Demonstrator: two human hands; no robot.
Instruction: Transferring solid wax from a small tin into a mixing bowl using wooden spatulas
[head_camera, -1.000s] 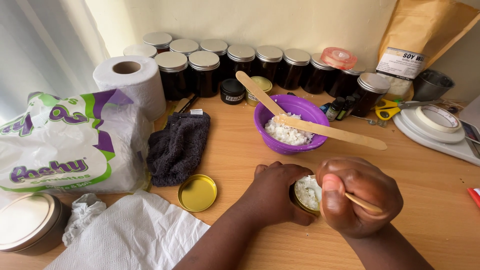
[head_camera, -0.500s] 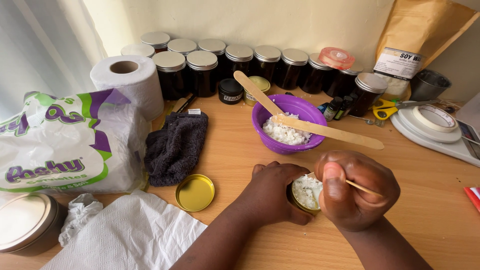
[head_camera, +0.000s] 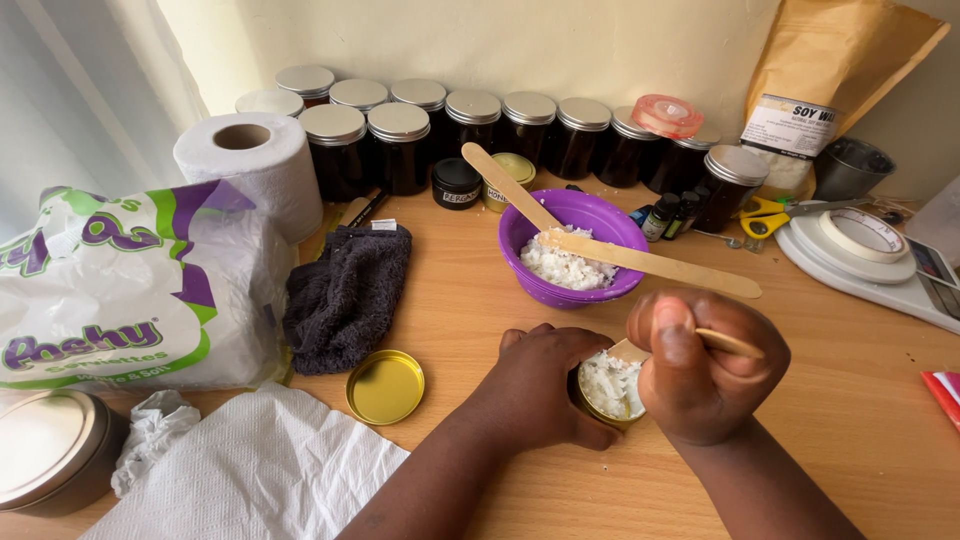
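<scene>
My left hand (head_camera: 545, 385) wraps around a small gold tin (head_camera: 605, 392) filled with white wax flakes on the wooden table (head_camera: 850, 400). My right hand (head_camera: 705, 365) is closed on a thin wooden stick (head_camera: 730, 343), its tip down in the flakes. Just behind the hands sits a purple bowl (head_camera: 572, 232) holding more white flakes, with two wooden spatulas (head_camera: 650, 262) resting across it. A loose gold lid (head_camera: 385, 386) lies left of my left hand.
A row of dark jars with metal lids (head_camera: 470, 130) lines the wall. Toilet roll (head_camera: 250, 165), a plastic pack (head_camera: 120, 290), dark cloth (head_camera: 345, 295) and white paper (head_camera: 250, 475) lie at left. A scale with tape roll (head_camera: 865, 245), scissors (head_camera: 765, 218) and brown bag (head_camera: 830, 80) stand at right.
My right hand has turned and shifted slightly over the tin, moving the stick in the flakes. My left hand stays around the tin.
</scene>
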